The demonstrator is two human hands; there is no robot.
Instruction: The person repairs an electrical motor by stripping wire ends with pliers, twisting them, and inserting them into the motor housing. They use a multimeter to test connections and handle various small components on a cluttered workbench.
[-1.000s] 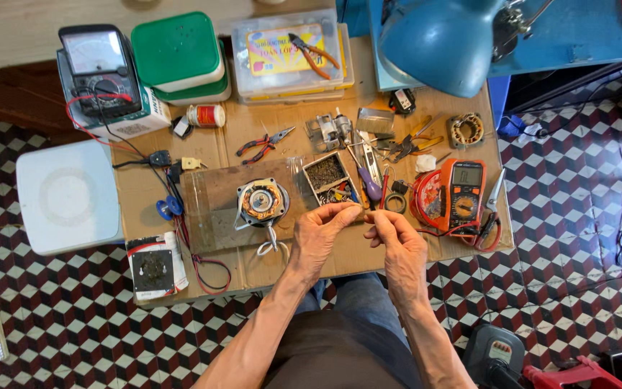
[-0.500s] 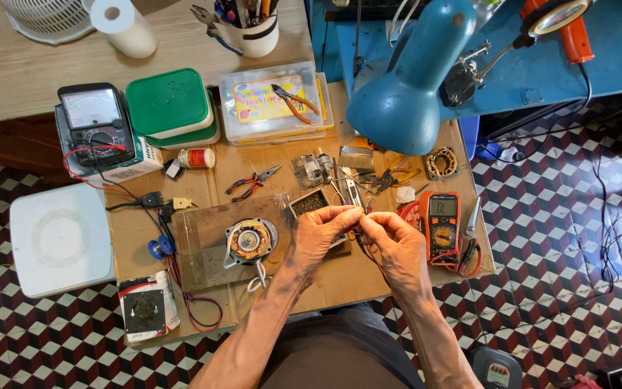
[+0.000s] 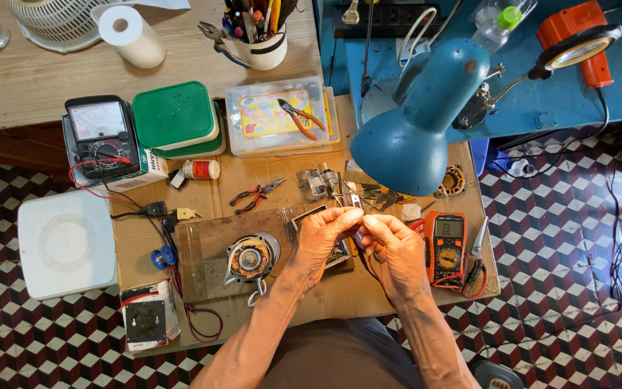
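My left hand [image 3: 322,239] and my right hand [image 3: 395,248] meet fingertip to fingertip above the cardboard-covered work table [image 3: 203,209]. Between the fingertips they pinch a small part with a thin wire [image 3: 355,229]; it is too small to name. Under my left hand lies a small open tray of parts [image 3: 337,252], mostly hidden. To the left, a round motor with copper windings [image 3: 251,258] rests on a clear plastic sheet [image 3: 206,248]. An orange digital multimeter [image 3: 448,246] sits just right of my right hand.
A blue desk lamp [image 3: 412,137] hangs over the table's back right. Red-handled pliers [image 3: 253,194], a clear parts box [image 3: 282,119], green-lidded boxes [image 3: 176,119], an analog meter [image 3: 101,137] and a white stool [image 3: 66,243] surround the work. Checkered floor lies around.
The view has tilted toward the back, showing more of the rear bench and lamp. My hands stay together, fingertips now closer over the small part.
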